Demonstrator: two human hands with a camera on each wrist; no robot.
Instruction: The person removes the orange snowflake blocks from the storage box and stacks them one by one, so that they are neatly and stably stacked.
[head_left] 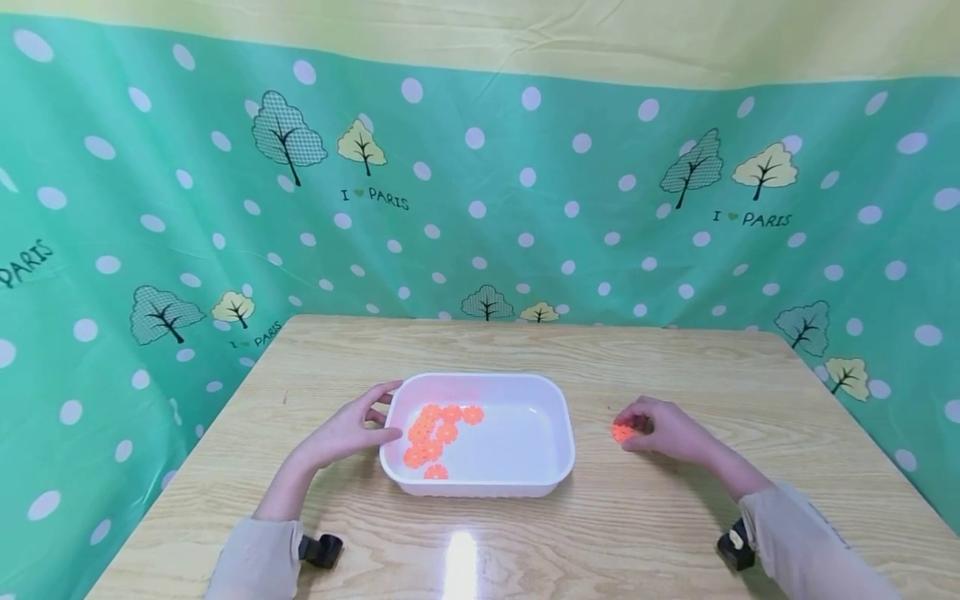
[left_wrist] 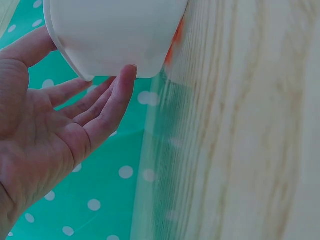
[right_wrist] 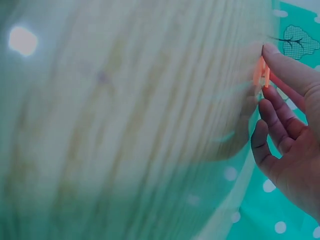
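Observation:
A white plastic basin (head_left: 525,492) sits mid-table with several orange notched, snowflake-shaped discs (head_left: 423,429) heaped toward its left side. My left hand (head_left: 348,429) holds the basin's left end, thumb over the rim and fingers along the outer wall. From below, the left wrist view shows those fingers (left_wrist: 107,107) against the basin wall (left_wrist: 115,40). To the right of the basin, my right hand (head_left: 663,429) pinches another orange disc (head_left: 622,432) at the tabletop. The right wrist view has this disc (right_wrist: 266,75) between thumb and fingertips, edge-on and partly covered.
The pale wood table (head_left: 525,350) reflects a bright light near its front edge. A green dotted curtain (head_left: 480,233) with printed trees hangs behind it and along both sides. Black wrist devices (head_left: 322,550) show at both sleeves.

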